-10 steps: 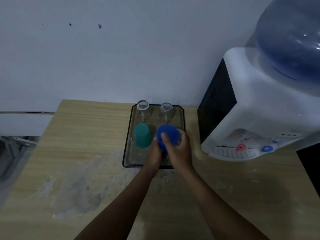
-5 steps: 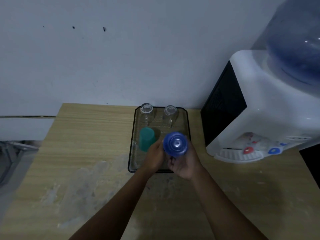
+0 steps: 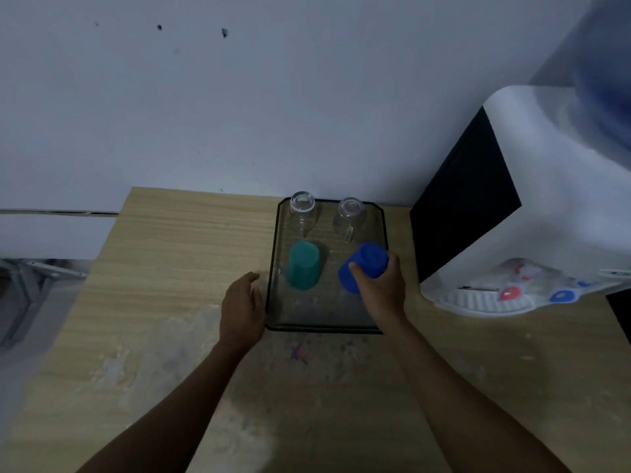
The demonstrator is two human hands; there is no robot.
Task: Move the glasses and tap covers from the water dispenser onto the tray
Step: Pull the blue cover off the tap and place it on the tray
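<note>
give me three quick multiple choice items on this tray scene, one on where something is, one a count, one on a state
1. Where does the green cup stand?
A. on the tray, left of the blue cup
B. on the water dispenser
C. on the bare wood beside the tray

2. How many clear glasses are on the tray?
A. one
B. two
C. four

3. What is the right hand doing?
A. resting flat on the table
B. pressing a dispenser tap
C. gripping the blue cup

Answers:
1 A, it sits mouth down in the tray's left half.
2 B, one clear glass and a second stand along the far edge.
3 C, its fingers wrap the cup, while the left hand is empty by the tray's left rim.
</note>
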